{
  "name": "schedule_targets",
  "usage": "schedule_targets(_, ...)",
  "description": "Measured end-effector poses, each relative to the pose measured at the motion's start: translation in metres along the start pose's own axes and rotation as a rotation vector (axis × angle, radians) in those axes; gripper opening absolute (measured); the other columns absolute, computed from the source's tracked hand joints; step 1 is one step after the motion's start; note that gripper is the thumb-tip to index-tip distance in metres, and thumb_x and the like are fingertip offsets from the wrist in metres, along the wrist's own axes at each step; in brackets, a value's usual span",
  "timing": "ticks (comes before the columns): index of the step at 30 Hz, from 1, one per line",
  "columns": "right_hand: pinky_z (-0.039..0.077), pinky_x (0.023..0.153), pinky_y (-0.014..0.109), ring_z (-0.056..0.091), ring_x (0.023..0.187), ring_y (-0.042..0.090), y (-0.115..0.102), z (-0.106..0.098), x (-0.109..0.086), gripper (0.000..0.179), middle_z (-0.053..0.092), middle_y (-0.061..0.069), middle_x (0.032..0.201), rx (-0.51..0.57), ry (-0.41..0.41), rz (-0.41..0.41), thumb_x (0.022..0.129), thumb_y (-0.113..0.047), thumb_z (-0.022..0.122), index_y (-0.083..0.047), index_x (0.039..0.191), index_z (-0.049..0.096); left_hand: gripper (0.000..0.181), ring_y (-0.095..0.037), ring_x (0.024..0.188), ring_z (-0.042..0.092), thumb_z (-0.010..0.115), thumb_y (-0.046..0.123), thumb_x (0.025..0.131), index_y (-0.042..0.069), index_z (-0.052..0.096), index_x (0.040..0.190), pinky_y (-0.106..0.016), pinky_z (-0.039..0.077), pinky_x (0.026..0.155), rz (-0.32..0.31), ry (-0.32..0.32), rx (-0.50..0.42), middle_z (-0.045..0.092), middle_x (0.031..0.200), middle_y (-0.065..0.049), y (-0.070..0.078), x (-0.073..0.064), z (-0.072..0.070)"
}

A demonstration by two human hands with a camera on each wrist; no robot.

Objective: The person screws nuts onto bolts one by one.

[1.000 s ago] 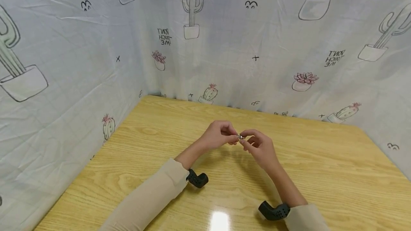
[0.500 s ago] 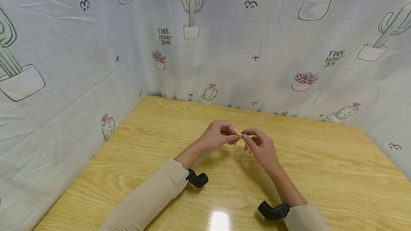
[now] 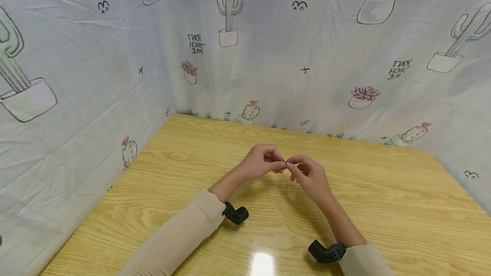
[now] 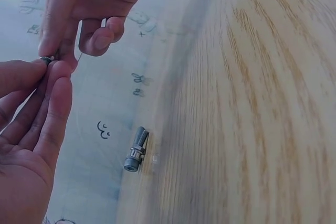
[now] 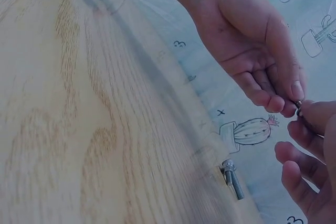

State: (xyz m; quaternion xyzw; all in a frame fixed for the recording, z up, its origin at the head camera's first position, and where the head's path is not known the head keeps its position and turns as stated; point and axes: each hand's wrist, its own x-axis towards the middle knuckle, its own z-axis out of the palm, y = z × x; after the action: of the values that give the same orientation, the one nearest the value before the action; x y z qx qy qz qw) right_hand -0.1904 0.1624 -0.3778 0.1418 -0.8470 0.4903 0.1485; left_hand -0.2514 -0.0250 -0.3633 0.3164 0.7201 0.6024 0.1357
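Above the table [image 3: 215, 156], both hands meet at a small silver metal fastener [image 3: 286, 163], mostly covered by fingertips. My left hand [image 3: 264, 161] pinches it between thumb and index finger from the left. From the right, my right hand [image 3: 310, 176] holds the other end between thumb and index finger, its remaining fingers loosely bent. In the left wrist view only a dark bit of the fastener [image 4: 46, 60] shows between the fingertips. A bolt with a socket head [image 4: 135, 150] lies on the table beyond the hands; the right wrist view shows a threaded bolt [image 5: 231, 178] there too.
A pale cloth printed with cacti [image 3: 268, 54] hangs along the table's back and left sides. Black curved wrist mounts [image 3: 235, 214] stick out from both beige sleeves [image 3: 192, 225]. Light glares off the table's near part.
My right fingers shift at the fastener: a thin end that showed a second ago is now covered by the right fingertips. The left hand stays where it was.
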Motion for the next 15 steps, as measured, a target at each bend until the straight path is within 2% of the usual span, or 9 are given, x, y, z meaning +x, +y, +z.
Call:
schedule_targets(4, 0.05, 0.054, 0.032, 0.056, 0.058, 0.024, 0.0054, -0.0001, -0.0008, 0.016, 0.06, 0.019, 0.077, 0.054, -0.023, 0.017, 0.1, -0.016, 0.055, -0.004, 0.099, 0.065, 0.005, -0.017, 0.078, 0.07, 0.067, 0.007, 0.091, 0.003, 0.067, 0.093, -0.049, 0.057, 0.082, 0.017, -0.026, 0.003, 0.072, 0.09, -0.017, -0.0006, -0.0003, 0.0005)
schedule_targets(6, 0.05, 0.054, 0.033, 0.055, 0.058, 0.025, 0.0066, 0.0002, -0.0012, 0.021, 0.058, 0.017, 0.073, 0.088, -0.035, 0.023, 0.101, -0.019, 0.052, -0.002, 0.095, 0.063, 0.006, -0.023, 0.08, 0.071, 0.067, 0.009, 0.091, 0.003, 0.067, 0.093, -0.047, 0.058, 0.081, 0.033, -0.051, 0.008, 0.072, 0.09, -0.017, -0.0008, -0.0003, 0.0007)
schedule_targets(11, 0.043, 0.05, 0.03, 0.046, 0.052, 0.019, 0.0053, 0.0026, -0.001, 0.041, 0.049, 0.014, 0.061, 0.103, -0.067, 0.072, 0.104, -0.026, 0.046, 0.003, 0.076, 0.055, 0.006, -0.034, 0.085, 0.07, 0.067, 0.009, 0.091, 0.004, 0.068, 0.094, -0.035, 0.059, 0.078, 0.07, -0.106, 0.034, 0.073, 0.091, -0.016, -0.0006, -0.0014, 0.0017)
schedule_targets(13, 0.041, 0.049, 0.028, 0.044, 0.05, 0.016, 0.0044, 0.0029, -0.0004, 0.047, 0.046, 0.012, 0.059, 0.088, -0.073, 0.102, 0.104, -0.03, 0.044, 0.003, 0.072, 0.053, 0.006, -0.033, 0.084, 0.07, 0.067, 0.008, 0.091, 0.003, 0.067, 0.094, -0.033, 0.059, 0.078, 0.073, -0.113, 0.045, 0.072, 0.091, -0.015, 0.0002, -0.0019, 0.0022)
schedule_targets(15, 0.041, 0.049, 0.027, 0.044, 0.05, 0.015, 0.0036, 0.0024, 0.0004, 0.049, 0.046, 0.011, 0.059, 0.071, -0.071, 0.116, 0.105, -0.032, 0.042, 0.003, 0.073, 0.054, 0.005, -0.032, 0.084, 0.07, 0.067, 0.009, 0.091, 0.004, 0.067, 0.093, -0.037, 0.059, 0.079, 0.067, -0.104, 0.054, 0.072, 0.091, -0.015, 0.0014, -0.0021, 0.0027)
